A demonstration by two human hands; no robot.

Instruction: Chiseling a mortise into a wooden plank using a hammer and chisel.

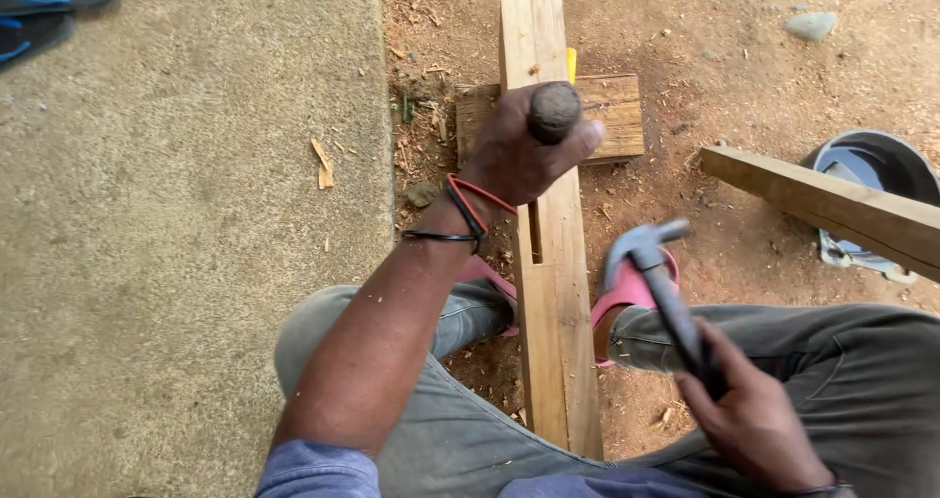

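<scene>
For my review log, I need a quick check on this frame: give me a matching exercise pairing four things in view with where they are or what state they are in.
Things:
1. hammer
2. chisel handle
3. long plank
4. dark tub

Places or states:
A. lying on the dirt, with a narrow slot cut in it
B. held in the right hand, head raised
C. at the right edge, partly behind another plank
D. gripped upright in the left hand

Pairs: 1-B, 2-D, 3-A, 4-C

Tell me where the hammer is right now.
In the head view the hammer is right of centre, gripped by the right hand, its head raised beside the long plank.
</scene>
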